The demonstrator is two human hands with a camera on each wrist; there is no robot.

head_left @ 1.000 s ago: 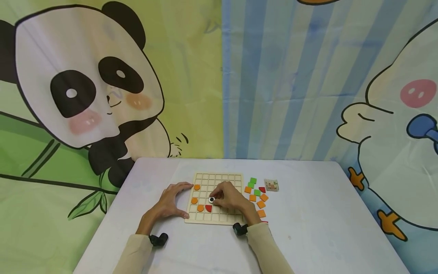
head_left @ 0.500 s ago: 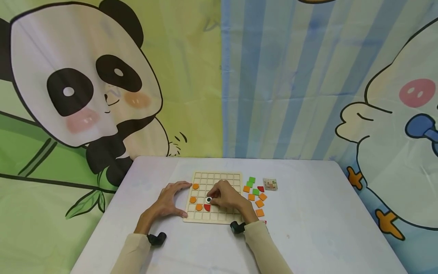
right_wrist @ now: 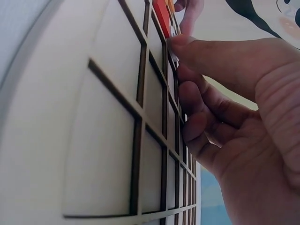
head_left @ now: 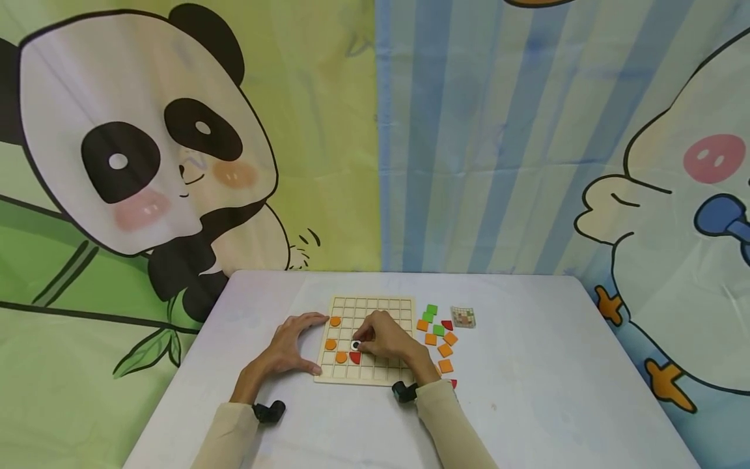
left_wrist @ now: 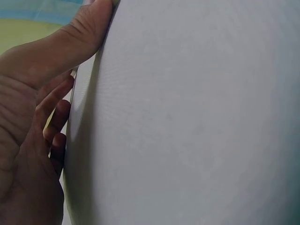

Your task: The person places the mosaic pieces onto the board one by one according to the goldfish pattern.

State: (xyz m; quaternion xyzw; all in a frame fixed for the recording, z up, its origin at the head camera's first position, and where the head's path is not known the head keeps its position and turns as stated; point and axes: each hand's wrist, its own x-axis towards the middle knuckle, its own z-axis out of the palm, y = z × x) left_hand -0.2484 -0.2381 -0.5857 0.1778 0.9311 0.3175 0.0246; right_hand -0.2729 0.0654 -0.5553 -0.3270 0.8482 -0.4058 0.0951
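A wooden grid board [head_left: 375, 303] lies on the table, carrying several orange discs [head_left: 331, 344] at its left and a red quarter-round piece [head_left: 355, 358]. My right hand [head_left: 387, 337] pinches a small white round piece with a black centre [head_left: 355, 345] between thumb and fingers, just above the red piece. In the right wrist view the thumb [right_wrist: 220, 58] is low over the grid beside the red piece [right_wrist: 161, 18]; the white piece is mostly hidden there. Along the board's left edge my left hand [head_left: 286, 345] rests with thumb and fingers spread, touching the edge near its lower corner and higher up.
Right of the board lie loose orange squares [head_left: 445, 350], green squares [head_left: 431, 309] and red pieces [head_left: 448, 324]. A small patterned card [head_left: 464, 317] lies beyond them. A printed curtain [head_left: 328, 130] hangs behind the white table [head_left: 556, 365].
My right hand has shifted slightly left with the white piece, which now sits directly above the red piece. My left hand stays at the board's edge.
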